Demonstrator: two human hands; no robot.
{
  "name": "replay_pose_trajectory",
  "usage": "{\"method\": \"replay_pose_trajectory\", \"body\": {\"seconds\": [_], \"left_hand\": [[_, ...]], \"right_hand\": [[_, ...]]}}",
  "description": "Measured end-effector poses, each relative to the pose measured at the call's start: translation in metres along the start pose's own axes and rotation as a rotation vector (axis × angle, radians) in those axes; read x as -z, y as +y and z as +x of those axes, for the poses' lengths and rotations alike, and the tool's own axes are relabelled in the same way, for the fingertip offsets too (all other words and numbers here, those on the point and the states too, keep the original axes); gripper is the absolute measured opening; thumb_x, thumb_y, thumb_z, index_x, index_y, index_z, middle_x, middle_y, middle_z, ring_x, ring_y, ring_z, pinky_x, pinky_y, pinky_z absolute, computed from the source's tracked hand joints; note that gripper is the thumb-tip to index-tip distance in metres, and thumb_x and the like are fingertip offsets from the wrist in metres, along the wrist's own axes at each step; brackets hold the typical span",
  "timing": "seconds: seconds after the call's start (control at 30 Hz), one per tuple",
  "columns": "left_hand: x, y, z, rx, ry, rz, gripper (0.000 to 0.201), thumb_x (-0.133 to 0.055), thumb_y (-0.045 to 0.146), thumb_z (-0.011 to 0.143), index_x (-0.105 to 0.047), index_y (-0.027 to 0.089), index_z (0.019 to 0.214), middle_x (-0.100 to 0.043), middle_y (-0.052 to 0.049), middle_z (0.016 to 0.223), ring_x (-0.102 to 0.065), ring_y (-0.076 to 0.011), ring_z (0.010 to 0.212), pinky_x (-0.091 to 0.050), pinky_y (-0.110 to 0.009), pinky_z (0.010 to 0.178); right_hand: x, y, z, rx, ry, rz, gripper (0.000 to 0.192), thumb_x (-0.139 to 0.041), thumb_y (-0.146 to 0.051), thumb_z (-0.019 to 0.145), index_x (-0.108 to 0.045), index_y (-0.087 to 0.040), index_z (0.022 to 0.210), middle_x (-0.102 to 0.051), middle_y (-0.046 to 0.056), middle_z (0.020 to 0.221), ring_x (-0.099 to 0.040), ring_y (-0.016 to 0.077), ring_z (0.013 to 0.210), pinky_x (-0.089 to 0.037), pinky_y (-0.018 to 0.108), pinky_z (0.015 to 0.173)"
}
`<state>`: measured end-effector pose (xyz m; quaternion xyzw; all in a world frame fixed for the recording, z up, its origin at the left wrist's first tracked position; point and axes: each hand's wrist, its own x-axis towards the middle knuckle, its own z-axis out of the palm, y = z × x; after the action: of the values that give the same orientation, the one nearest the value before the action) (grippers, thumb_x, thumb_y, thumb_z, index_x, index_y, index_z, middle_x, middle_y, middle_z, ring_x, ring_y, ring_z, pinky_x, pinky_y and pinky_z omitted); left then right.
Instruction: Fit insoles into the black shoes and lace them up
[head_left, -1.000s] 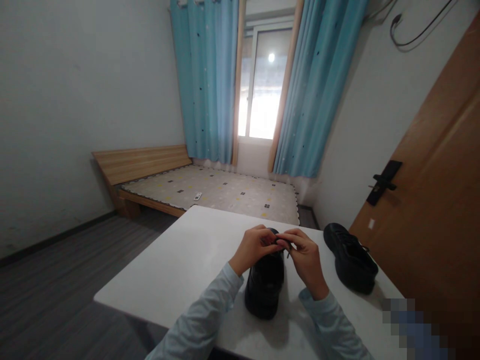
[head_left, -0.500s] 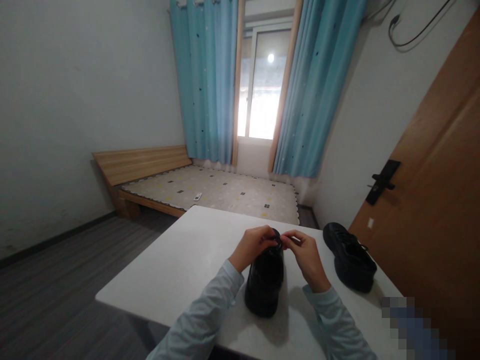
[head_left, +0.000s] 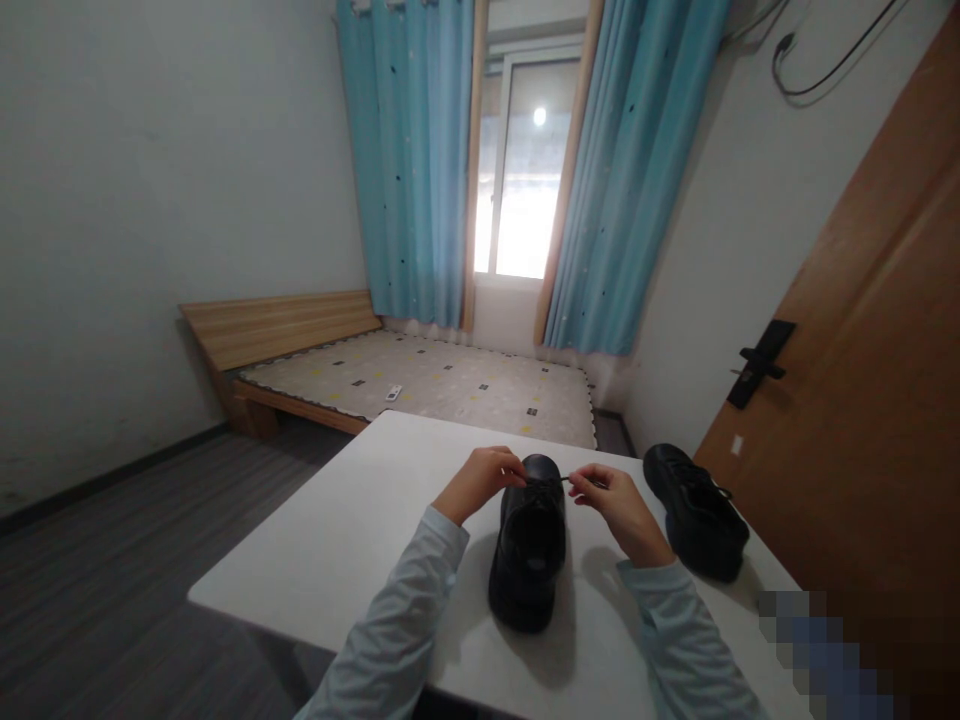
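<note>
A black shoe [head_left: 529, 560] stood upright on the white table [head_left: 360, 520], near its front edge, with the heel toward the person and the toe pointing away toward the bed. Its dark lace [head_left: 565, 479] stretched sideways from the right of the lacing, a short thin line above the tabletop. The right hand [head_left: 619, 505] held that lace in a narrow pinch between thumb and fingers, just beside the shoe and apart from its upper. The left hand [head_left: 482, 480] was on the opposite side, its bent fingertips at the left edge of the lacing; whether they gripped a lace end could not be told, as the fingers themselves hid the spot. Both forearms, in pale blue sleeves [head_left: 409, 600], reached in from the near edge, one on each side of the shoe. Farther right, near the table's right edge, lay a second shoe [head_left: 697, 515], also black and laced, set at a slant and well apart from the first. Past the table's far edge was the bed [head_left: 442, 385], with a patterned cover, a wooden headboard [head_left: 285, 325] and a small white device [head_left: 394, 394] lying on top. Blue curtains [head_left: 409, 180] hung on both sides of a bright window [head_left: 529, 160], and a brown door [head_left: 862, 300] with a black handle [head_left: 761, 365] stood at the right.
</note>
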<state>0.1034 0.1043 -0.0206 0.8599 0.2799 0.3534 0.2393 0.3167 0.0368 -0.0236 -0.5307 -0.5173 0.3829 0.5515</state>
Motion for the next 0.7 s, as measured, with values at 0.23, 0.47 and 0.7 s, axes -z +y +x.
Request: {"method": "replay_pose_trajectory", "body": {"seconds": [0.23,0.47,0.7], "left_hand": [[-0.003,0.005,0.002,0.112,0.129,-0.37,0.03,-0.058,0.045,0.078,-0.062,0.015,0.08,-0.063,-0.005,0.083,-0.056,-0.0143,0.078,-0.047,-0.026,0.071],[-0.028,0.019,0.003,0.27,0.189,-1.149,0.039,-0.059,0.051,0.076,-0.043,0.016,0.077,-0.062,-0.005,0.087,-0.062,-0.0153,0.083,-0.05,-0.031,0.076],[-0.033,0.022,0.005,0.27,0.273,-1.327,0.045,-0.066,0.053,0.069,-0.038,0.018,0.076,-0.05,0.005,0.067,-0.054,-0.0074,0.062,-0.051,-0.029,0.069]], "right_hand": [[0.005,0.003,0.004,-0.015,-0.053,0.224,0.031,-0.079,-0.041,0.056,-0.067,-0.014,0.066,-0.066,0.003,0.068,-0.061,0.0135,0.065,-0.051,0.028,0.067],[-0.014,-0.003,-0.002,0.001,-0.199,0.491,0.027,-0.071,-0.043,0.069,-0.066,-0.017,0.073,-0.071,0.006,0.085,-0.065,0.0179,0.084,-0.047,0.037,0.088],[-0.013,-0.005,-0.003,-0.026,-0.256,0.548,0.027,-0.068,-0.042,0.073,-0.064,-0.015,0.067,-0.069,0.006,0.075,-0.065,0.019,0.082,-0.047,0.038,0.087]]}}
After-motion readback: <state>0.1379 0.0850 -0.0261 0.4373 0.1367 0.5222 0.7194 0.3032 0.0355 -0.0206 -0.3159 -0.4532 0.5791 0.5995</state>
